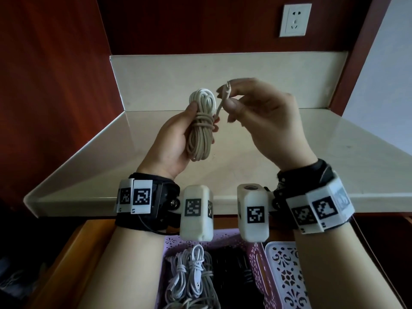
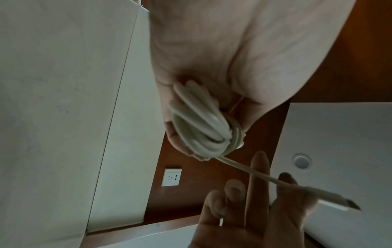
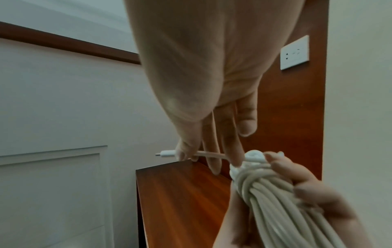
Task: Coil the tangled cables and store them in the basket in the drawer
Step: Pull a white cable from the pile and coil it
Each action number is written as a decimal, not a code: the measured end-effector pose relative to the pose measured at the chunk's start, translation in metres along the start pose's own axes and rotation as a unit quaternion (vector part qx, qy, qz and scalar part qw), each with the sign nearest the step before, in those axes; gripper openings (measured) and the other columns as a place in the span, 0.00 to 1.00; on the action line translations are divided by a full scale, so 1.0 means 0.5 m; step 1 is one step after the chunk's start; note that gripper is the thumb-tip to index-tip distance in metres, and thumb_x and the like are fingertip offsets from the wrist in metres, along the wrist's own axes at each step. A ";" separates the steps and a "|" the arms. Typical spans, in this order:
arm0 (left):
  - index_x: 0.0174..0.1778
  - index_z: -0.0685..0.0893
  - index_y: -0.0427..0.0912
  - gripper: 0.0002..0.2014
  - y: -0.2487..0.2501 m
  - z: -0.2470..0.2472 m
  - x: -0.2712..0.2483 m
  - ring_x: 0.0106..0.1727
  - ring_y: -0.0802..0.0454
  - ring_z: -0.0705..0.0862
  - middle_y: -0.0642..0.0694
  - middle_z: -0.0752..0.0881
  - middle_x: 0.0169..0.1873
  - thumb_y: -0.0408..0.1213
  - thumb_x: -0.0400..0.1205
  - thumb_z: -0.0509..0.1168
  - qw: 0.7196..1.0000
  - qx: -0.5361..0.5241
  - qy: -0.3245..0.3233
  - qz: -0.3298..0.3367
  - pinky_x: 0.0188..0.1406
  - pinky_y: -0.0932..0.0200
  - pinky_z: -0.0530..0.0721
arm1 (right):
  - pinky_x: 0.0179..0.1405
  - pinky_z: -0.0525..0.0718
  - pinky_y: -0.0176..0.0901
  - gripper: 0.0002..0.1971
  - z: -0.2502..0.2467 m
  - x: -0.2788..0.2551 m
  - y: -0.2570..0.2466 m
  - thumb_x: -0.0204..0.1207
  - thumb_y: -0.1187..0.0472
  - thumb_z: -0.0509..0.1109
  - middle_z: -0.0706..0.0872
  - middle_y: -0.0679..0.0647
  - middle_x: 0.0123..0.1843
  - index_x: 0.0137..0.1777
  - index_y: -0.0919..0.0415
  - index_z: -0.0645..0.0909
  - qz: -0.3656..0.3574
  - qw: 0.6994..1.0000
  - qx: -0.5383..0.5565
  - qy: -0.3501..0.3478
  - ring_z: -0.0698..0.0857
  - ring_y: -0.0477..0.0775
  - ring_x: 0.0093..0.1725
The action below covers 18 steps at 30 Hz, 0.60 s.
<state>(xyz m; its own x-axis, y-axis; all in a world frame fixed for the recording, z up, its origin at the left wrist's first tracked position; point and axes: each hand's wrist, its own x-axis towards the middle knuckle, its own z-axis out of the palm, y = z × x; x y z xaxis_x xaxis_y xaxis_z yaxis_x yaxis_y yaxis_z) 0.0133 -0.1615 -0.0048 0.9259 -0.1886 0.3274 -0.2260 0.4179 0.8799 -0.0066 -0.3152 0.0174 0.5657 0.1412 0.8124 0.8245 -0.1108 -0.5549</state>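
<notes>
The left hand [image 1: 171, 139] grips the coiled beige cable [image 1: 200, 126] upright above the countertop [image 1: 334, 157], fingers and thumb curled round the bundle, which is cinched at mid-length by several wraps. The right hand [image 1: 265, 121] pinches the cable's free end between thumb and forefinger, just beside the coil's top; the connector [image 1: 227, 86] projects past the fingertips. Below both wrists, the open drawer [image 1: 73, 253] holds a purple basket [image 1: 254, 250] containing coiled white cables [image 1: 191, 275].
</notes>
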 end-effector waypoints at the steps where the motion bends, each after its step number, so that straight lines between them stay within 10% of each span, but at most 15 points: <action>1: 0.54 0.83 0.39 0.17 -0.001 0.002 0.000 0.39 0.51 0.84 0.46 0.88 0.37 0.44 0.88 0.51 1.000 0.003 -0.003 0.001 0.36 0.56 0.81 | 0.30 0.78 0.36 0.06 0.005 -0.001 0.000 0.76 0.67 0.70 0.87 0.65 0.45 0.47 0.55 0.81 0.006 1.000 0.020 -0.012 0.84 0.50 0.31; 4: 0.53 0.83 0.41 0.18 -0.002 0.001 -0.002 0.40 0.51 0.84 0.47 0.88 0.37 0.43 0.89 0.49 1.000 0.005 -0.011 0.017 0.38 0.56 0.81 | 0.26 0.76 0.33 0.06 0.019 -0.006 0.002 0.77 0.70 0.68 0.85 0.71 0.37 0.45 0.59 0.81 0.011 0.998 0.062 -0.014 0.82 0.50 0.27; 10: 0.42 0.91 0.44 0.24 0.005 -0.012 -0.007 0.41 0.54 0.86 0.47 0.89 0.38 0.41 0.88 0.48 0.997 -0.046 -0.010 0.062 0.41 0.60 0.84 | 0.25 0.75 0.34 0.09 0.021 -0.010 0.011 0.73 0.68 0.74 0.87 0.50 0.29 0.32 0.62 0.82 0.111 0.989 0.097 0.027 0.80 0.47 0.23; 18: 0.51 0.87 0.39 0.17 0.006 -0.035 -0.009 0.43 0.49 0.87 0.42 0.89 0.44 0.40 0.84 0.53 0.996 -0.051 -0.054 0.058 0.42 0.57 0.86 | 0.22 0.71 0.36 0.11 0.012 -0.012 0.026 0.71 0.68 0.75 0.83 0.53 0.27 0.31 0.61 0.79 0.151 0.985 0.081 0.007 0.74 0.47 0.22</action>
<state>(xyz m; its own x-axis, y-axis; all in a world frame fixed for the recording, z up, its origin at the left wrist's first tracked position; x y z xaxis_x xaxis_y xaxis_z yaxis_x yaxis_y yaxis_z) 0.0140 -0.1438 -0.0097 0.8560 -0.2262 0.4648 -0.2924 0.5296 0.7963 0.0005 -0.3117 0.0042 0.7866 0.1126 0.6071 0.6098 0.0120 -0.7924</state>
